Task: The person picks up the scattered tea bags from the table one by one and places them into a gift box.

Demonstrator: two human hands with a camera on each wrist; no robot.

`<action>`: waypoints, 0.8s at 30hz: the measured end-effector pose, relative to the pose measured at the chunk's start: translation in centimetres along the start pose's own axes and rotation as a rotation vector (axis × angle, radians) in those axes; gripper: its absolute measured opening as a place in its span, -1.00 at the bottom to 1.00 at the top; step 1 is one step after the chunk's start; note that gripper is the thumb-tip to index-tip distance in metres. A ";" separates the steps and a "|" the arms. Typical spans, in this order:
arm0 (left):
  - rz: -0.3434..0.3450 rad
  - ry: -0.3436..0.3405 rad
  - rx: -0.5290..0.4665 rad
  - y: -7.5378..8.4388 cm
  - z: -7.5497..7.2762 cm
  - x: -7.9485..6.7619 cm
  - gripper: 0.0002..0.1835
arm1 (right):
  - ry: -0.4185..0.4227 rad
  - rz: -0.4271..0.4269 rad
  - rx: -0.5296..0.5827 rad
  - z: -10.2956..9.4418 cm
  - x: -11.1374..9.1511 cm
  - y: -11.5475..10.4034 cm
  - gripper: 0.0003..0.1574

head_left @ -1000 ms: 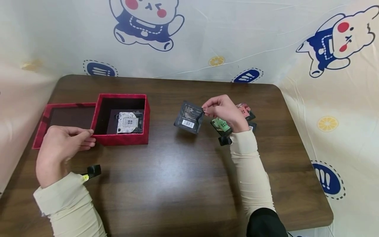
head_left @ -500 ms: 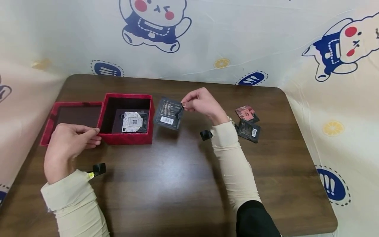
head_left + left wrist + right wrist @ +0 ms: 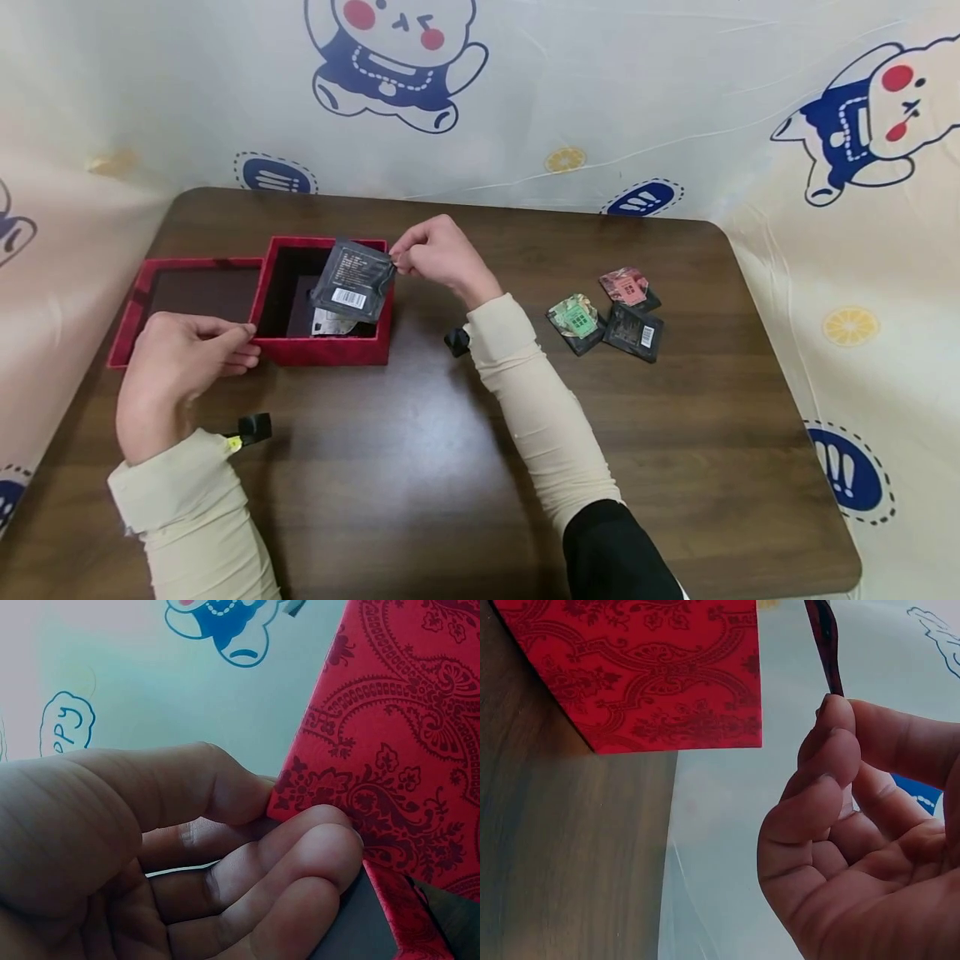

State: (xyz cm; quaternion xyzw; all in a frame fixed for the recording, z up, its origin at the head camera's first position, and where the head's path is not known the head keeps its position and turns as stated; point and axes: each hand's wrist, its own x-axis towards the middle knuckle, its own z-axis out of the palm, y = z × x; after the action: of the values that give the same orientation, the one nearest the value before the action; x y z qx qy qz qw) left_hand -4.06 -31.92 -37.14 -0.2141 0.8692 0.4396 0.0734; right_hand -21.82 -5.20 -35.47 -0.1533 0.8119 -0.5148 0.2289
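Note:
My right hand (image 3: 446,257) pinches a dark sachet (image 3: 352,279) by its right edge, barcode side showing. The sachet hangs over the open red box (image 3: 326,353), partly covering a white-and-black packet (image 3: 327,324) inside. In the right wrist view that sachet (image 3: 826,645) appears edge-on above the fingertips, beside the box's patterned wall (image 3: 652,675). My left hand (image 3: 183,358) holds the box's near left corner. The left wrist view has the thumb and fingers at that corner of the red patterned wall (image 3: 397,727).
Left of the box lies its red-rimmed lid (image 3: 202,292), inner side up. On the right of the wooden table (image 3: 480,467) are a green-labelled sachet (image 3: 576,321), a red-labelled sachet (image 3: 627,287) and a dark barcoded sachet (image 3: 634,332). A patterned cloth (image 3: 517,100) hangs behind.
My right hand has carried the dark sachet leftward, from near the other sachets to above the box. The left hand has stayed at the box corner. The head view has shifted slightly.

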 end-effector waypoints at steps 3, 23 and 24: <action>0.002 0.001 0.010 0.1 0.0 0.0 -0.54 | 0.017 -0.020 -0.041 0.4 0.1 -0.2 -0.83; 0.028 -0.005 0.055 0.0 0.0 0.0 -0.54 | 0.117 -0.128 -0.626 5.5 0.3 -2.0 -0.75; 0.029 -0.005 0.051 -0.1 0.0 0.0 -0.53 | 0.119 -0.133 -0.626 5.5 0.3 -2.0 -0.74</action>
State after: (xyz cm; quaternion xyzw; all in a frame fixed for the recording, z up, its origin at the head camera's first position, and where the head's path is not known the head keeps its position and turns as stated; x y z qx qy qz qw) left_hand -4.03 -31.99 -37.19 -0.1986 0.8830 0.4188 0.0746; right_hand -19.12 -10.45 -35.73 -0.2388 0.9308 -0.2620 0.0887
